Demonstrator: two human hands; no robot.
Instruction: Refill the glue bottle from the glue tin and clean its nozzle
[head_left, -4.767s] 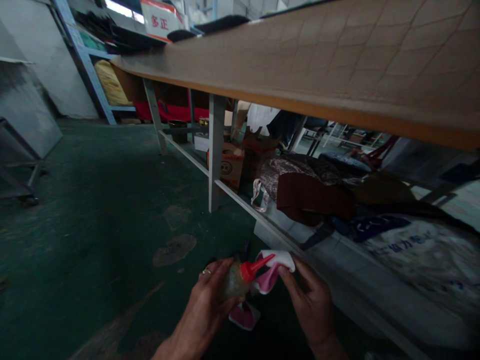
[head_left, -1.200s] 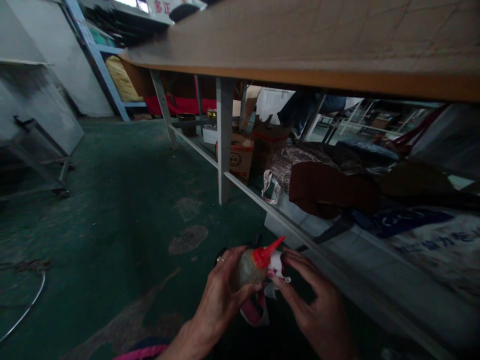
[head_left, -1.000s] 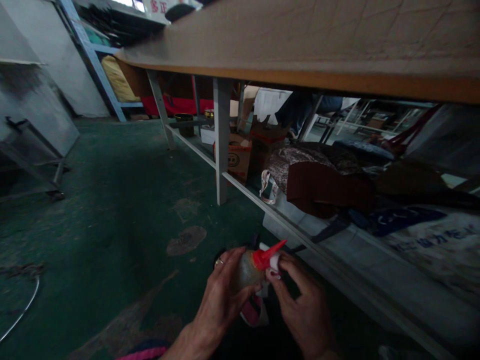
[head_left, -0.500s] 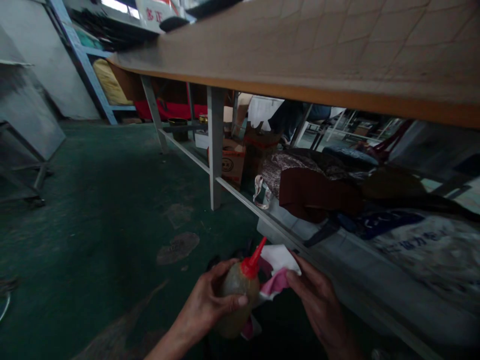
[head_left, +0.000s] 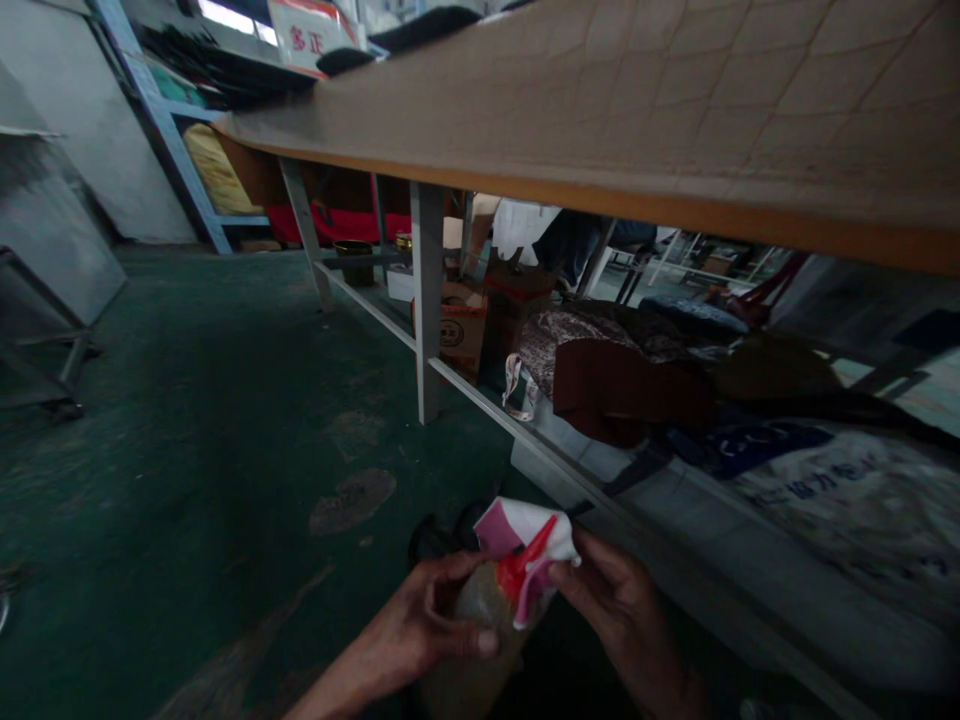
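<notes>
At the lower middle, my left hand wraps round a cloudy squeeze bottle with a red pointed nozzle. The bottle is tilted, its nozzle aimed up and right. My right hand pinches a pink and white piece of cloth between thumb and fingers. This cloth lies behind and around the nozzle, part of it folded over the near right side. Whether the nozzle tip presses on the cloth, I cannot tell.
Above is a long table with a quilted-looking cover and metal legs. Beneath it lie brown cloth, a printed white bag and cardboard boxes. Green floor stretches left, towards a metal cart.
The cloth has come up against the nozzle, and its pink side now shows on both sides of it. The bottle sits slightly lower and leans further right.
</notes>
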